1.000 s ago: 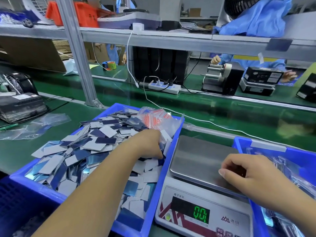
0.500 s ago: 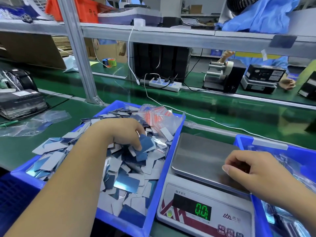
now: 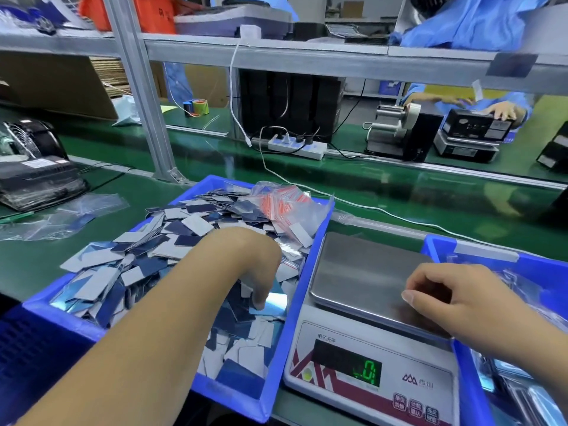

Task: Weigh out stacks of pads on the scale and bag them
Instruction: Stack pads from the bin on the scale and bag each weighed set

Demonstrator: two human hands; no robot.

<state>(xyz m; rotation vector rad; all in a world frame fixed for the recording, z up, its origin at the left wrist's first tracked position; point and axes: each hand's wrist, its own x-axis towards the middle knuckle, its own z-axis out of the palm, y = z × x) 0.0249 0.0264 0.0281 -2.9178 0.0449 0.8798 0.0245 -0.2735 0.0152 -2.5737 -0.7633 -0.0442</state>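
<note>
A heap of small blue and white pads [image 3: 138, 265] fills the blue bin [image 3: 61, 318] on the left. My left hand [image 3: 255, 265] reaches down into the heap near the bin's right wall, its fingers curled round a few pads, with a shiny blue one at the fingertips. The scale [image 3: 362, 272] stands right of the bin; its steel pan is bare and the green display shows zero. My right hand [image 3: 445, 296] hovers over the pan's near right corner, fingers loosely curled, holding nothing. A bundle of clear bags with red strips [image 3: 282, 201] lies at the bin's far corner.
A second blue bin [image 3: 470, 379] holding filled clear bags stands right of the scale. Loose clear bags [image 3: 61, 216] lie on the green belt at left, near a black machine [image 3: 33, 167]. A white cable [image 3: 384, 210] crosses behind the scale. Another person works across the belt.
My left hand has moved from the far middle of the heap toward me and to the right, digging into pads by the bin's right wall. My right hand has stayed over the pan.
</note>
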